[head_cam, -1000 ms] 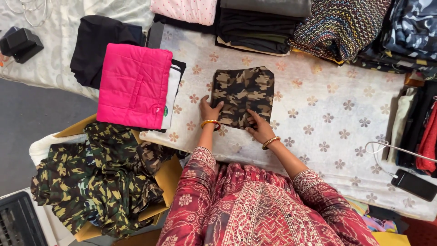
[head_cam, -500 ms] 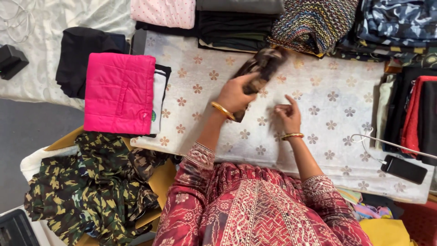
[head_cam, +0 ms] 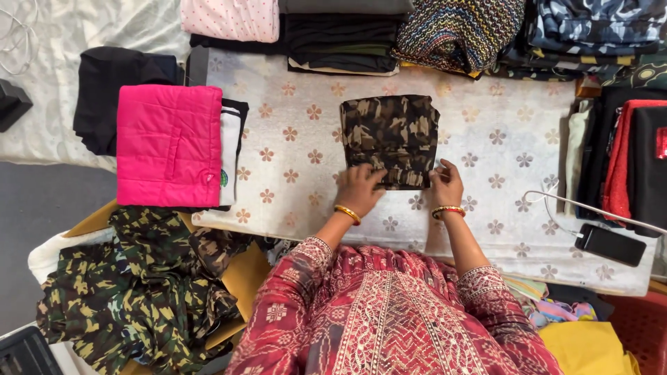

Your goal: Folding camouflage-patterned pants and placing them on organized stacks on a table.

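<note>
A folded brown camouflage garment (head_cam: 390, 135) lies flat in the middle of a white cloth with a flower pattern (head_cam: 292, 139). My left hand (head_cam: 358, 189) presses on its near left corner, fingers on the fabric edge. My right hand (head_cam: 446, 183) rests on the near right corner. Both wrists wear gold bangles. My red patterned sleeves fill the lower part of the view.
A folded pink quilted jacket (head_cam: 169, 144) sits on a stack at the left. A heap of green camouflage clothes (head_cam: 139, 285) lies at lower left. Stacks of folded clothes (head_cam: 347, 35) line the far edge and the right side. A black phone (head_cam: 610, 244) lies at right.
My left hand had lifted the camouflage garment and folded it over; now it lies flat as a neater rectangle, with both hands at its near edge.
</note>
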